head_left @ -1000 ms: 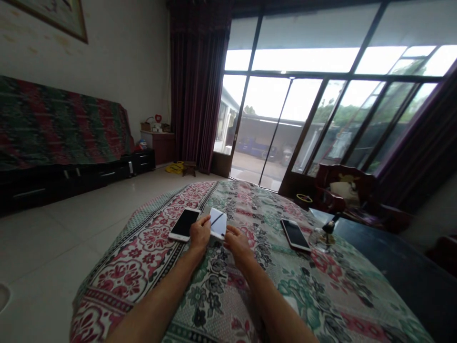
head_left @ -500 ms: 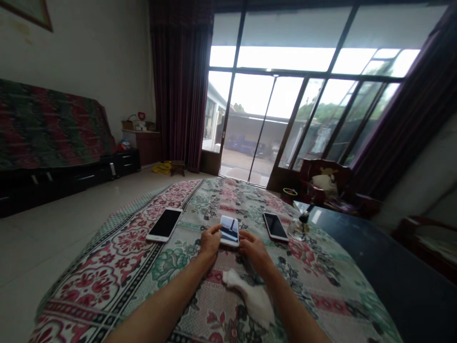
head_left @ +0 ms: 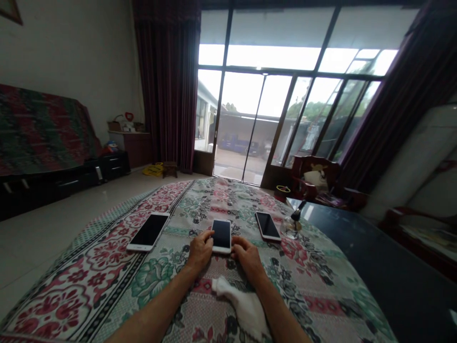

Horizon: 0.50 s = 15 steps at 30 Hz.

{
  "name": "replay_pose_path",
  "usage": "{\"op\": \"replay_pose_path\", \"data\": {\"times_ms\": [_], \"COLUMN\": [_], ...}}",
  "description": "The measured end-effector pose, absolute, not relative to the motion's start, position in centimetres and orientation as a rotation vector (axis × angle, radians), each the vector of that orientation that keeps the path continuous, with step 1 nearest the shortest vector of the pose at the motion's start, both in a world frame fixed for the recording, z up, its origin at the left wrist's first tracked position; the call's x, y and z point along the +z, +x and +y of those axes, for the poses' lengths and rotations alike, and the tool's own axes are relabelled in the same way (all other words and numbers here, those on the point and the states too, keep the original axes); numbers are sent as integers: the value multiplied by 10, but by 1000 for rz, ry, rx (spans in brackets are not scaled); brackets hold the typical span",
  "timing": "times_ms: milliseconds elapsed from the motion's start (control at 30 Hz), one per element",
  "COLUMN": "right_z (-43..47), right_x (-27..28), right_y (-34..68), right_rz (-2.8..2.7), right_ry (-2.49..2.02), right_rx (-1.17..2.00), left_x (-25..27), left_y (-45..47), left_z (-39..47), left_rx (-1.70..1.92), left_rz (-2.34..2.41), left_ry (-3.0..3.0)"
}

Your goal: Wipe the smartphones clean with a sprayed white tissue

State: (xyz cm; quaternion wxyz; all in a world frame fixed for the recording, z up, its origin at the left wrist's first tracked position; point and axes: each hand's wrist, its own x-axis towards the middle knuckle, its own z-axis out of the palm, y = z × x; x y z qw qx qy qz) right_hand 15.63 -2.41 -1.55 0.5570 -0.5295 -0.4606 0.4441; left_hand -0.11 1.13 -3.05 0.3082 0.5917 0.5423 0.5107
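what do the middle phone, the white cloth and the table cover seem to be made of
Middle phone: probably glass in front, given the screen's smooth, bluish sheen; its white border could be plastic or metal.
White cloth: soft, matte fabric, perhaps cotton, judging by its limp, bunched shape.
Table cover: matte floral textile, as its grainy texture suggests; fibre unclear.

A home, seemingly its living room: long purple curtains [head_left: 166, 90] hang by glass doors [head_left: 254, 128] (a yard [head_left: 230, 160] shows through them), a flowered tablecloth [head_left: 303, 295] is spread, and a framed picture [head_left: 12, 11] hangs on the wall [head_left: 71, 52].
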Motion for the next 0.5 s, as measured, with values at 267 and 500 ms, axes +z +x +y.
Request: {"op": "replay_pose_path", "data": {"times_ms": [267,500], "right_z": [-13,-14], "right_x": [-31,-30], "right_y": [156,156], "right_rz": [-1009,-1015], "right_ry": [-1215,-1229], "right_rx": [1014,966], "left_x": [-36,-38], "left_y": [-4,-5], "left_z": [15,19], "left_rx": [1254,1264], "left_rz": [1407,1388], "left_ry": [1750,1803]}}
